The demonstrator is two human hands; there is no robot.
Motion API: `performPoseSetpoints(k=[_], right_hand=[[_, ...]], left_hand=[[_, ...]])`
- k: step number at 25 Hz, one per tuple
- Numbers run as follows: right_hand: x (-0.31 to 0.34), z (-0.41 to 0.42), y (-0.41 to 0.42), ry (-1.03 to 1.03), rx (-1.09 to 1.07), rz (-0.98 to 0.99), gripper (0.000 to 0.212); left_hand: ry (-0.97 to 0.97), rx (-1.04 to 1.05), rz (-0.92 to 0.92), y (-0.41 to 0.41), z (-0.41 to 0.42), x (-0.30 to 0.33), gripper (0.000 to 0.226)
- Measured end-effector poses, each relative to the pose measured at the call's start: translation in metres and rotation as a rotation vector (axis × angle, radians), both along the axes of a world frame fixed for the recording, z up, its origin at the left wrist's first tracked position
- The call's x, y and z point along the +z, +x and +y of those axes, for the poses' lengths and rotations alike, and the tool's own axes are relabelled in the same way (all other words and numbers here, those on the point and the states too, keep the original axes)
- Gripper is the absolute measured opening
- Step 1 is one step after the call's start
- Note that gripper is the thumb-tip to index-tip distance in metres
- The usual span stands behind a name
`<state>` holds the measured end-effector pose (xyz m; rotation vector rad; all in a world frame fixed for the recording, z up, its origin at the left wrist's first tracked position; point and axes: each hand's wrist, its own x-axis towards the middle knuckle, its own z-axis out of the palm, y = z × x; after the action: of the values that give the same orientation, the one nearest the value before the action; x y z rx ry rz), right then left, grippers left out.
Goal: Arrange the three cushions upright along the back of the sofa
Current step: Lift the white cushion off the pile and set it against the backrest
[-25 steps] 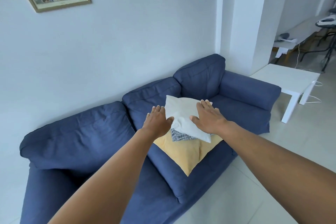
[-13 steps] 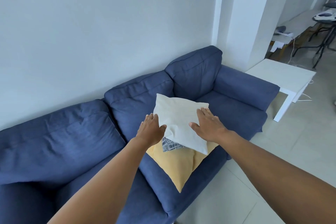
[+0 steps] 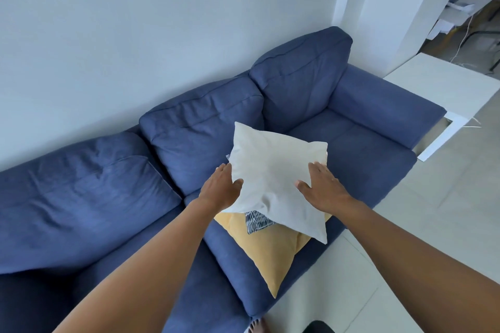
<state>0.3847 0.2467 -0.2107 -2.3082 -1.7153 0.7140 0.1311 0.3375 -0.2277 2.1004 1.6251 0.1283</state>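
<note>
While both hands grasp the white cushion, the left hand pinches its 9 o'clock edge and the right hand presses its 3 o'clock side. It tops a flat stack on the sofa seat, over a patterned cushion and yellow cushion. The backrest lies at 12 o'clock, equally near both hands.

Patterned cushion all but hidden under white cushion on blue sofa.

Only a striped corner and a sliver at the far left edge show; the yellow cushion beneath is half covered. The left hand has its fingertips tucked behind the white cushion's edge. The sofa's left end runs out of frame, as does the white side table. Desk clutter at top right is too small to identify.
</note>
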Motion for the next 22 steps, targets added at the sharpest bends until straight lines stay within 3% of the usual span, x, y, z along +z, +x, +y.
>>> performPoseSetpoints(k=[9, 16, 18, 20, 22], right_hand=[[-0.066, 0.053, 0.033, -0.096, -0.217, 0.269, 0.040], [-0.117, 0.082, 0.071, -0.209, -0.638, 0.531, 0.065], [-0.127, 0.084, 0.075, -0.282, -0.736, 0.641, 0.061], [-0.131, 0.089, 0.078, -0.307, -0.732, 0.700, 0.055], [-0.126, 0.097, 0.079, -0.284, -0.711, 0.714, 0.065]], left_hand=[[-0.117, 0.153, -0.040, 0.012, 0.047, -0.040, 0.053], [-0.252, 0.405, -0.137, 0.032, 0.090, -0.074, 0.042], [-0.360, 0.490, -0.216, 0.034, 0.096, -0.081, 0.045], [-0.465, 0.578, -0.301, 0.036, 0.097, -0.083, 0.044], [-0.458, 0.617, -0.366, 0.038, 0.095, -0.081, 0.031]])
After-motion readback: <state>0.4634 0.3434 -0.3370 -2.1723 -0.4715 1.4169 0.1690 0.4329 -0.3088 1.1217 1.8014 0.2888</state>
